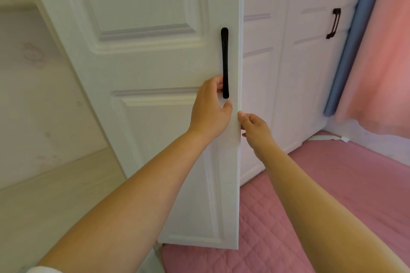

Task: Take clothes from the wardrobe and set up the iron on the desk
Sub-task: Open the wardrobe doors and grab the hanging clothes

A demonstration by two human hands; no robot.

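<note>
White panelled wall [33,95] on the left, faint pinkish marks on it, lit soft and even. Pale wood-look floor [55,195] below it, running under the left side. Pink quilted mat [332,184] covers the floor to the right, diamond stitching visible. Far right: pink curtain [381,62] hanging down to near the mat, with a blue padded upright strip [350,51] just beside it on its left. Small white strip or tag [328,138] lies on the mat's far edge near the corner. Daylight glows through the curtain.
</note>
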